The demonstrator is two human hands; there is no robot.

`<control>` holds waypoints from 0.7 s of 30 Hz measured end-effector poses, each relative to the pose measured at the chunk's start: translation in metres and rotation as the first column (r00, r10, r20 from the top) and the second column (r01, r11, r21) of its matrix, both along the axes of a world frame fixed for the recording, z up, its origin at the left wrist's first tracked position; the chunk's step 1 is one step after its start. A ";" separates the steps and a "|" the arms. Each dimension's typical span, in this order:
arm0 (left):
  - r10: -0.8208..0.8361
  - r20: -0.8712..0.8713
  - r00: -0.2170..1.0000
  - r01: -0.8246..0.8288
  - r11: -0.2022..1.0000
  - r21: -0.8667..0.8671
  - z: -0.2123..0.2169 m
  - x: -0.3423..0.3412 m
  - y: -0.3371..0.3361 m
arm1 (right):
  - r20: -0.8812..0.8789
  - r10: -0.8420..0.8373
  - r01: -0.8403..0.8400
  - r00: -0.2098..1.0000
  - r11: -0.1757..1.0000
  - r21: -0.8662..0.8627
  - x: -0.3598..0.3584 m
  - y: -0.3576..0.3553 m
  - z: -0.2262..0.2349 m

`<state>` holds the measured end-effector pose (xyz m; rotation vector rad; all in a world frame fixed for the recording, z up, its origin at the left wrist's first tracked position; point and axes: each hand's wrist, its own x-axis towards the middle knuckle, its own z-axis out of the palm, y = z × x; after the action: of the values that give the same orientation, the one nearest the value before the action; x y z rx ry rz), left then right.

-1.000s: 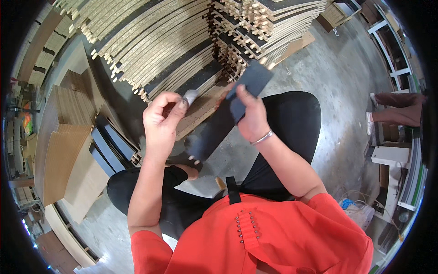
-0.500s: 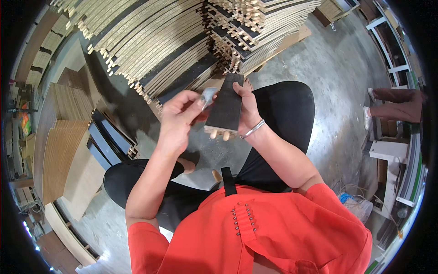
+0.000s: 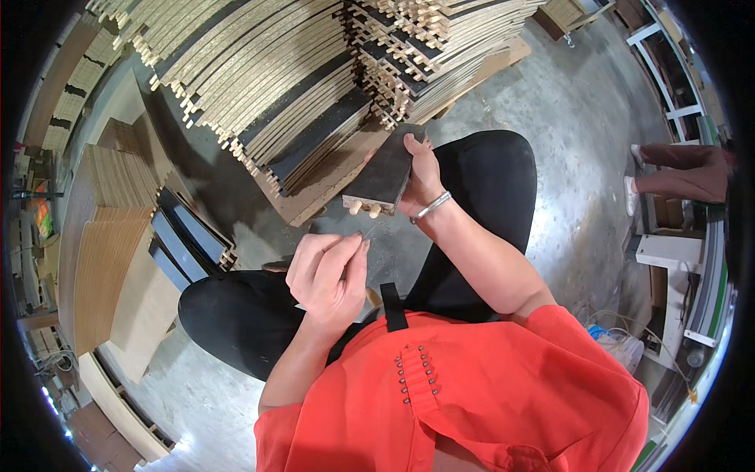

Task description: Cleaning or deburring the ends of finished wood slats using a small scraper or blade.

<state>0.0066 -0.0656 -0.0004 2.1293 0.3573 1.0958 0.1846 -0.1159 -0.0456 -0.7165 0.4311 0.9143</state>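
A short dark board [image 3: 379,169] is gripped by my right hand [image 3: 425,177], the thumb lying on its dark face. Pale wooden dowels [image 3: 366,208] stick out of its near end, which shows bare chipboard. My left hand [image 3: 326,271] is below and left of that end, apart from the board. Its thumb and fingers pinch a small, thin flat piece [image 3: 369,234], seen almost edge-on and too fine to name. The fingers of my right hand beneath the board are mostly hidden.
Tall stacks of chipboard strips [image 3: 259,71] with protruding dowels stand ahead on a pallet-like brown base [image 3: 307,189]. At left are curved panels [image 3: 114,259] and dark-edged boards [image 3: 185,236]. A person's legs [image 3: 680,169] show at far right, near a white frame [image 3: 668,256].
My left hand has moved down and towards me, away from the board, carrying the thin piece. The board has tilted in my right hand, its dowelled end shifting left and slightly up.
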 end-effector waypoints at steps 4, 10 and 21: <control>0.088 0.063 0.994 -0.094 0.989 0.117 -0.009 0.011 0.003 | -0.024 -0.077 0.077 0.997 0.997 0.020 0.004 0.002 -0.013; -0.005 0.039 0.999 0.002 0.996 0.087 -0.020 0.016 -0.017 | 0.024 -0.060 0.058 0.998 0.995 0.084 0.004 0.000 -0.023; 0.023 0.029 0.999 -0.027 0.990 0.139 -0.023 0.018 -0.015 | 0.022 -0.120 0.120 0.992 0.993 0.022 0.006 0.002 -0.022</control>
<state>0.0242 -0.0810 -0.0237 2.2348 0.3032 1.1943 0.1907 -0.1140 -0.0679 -0.6747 0.4389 0.7955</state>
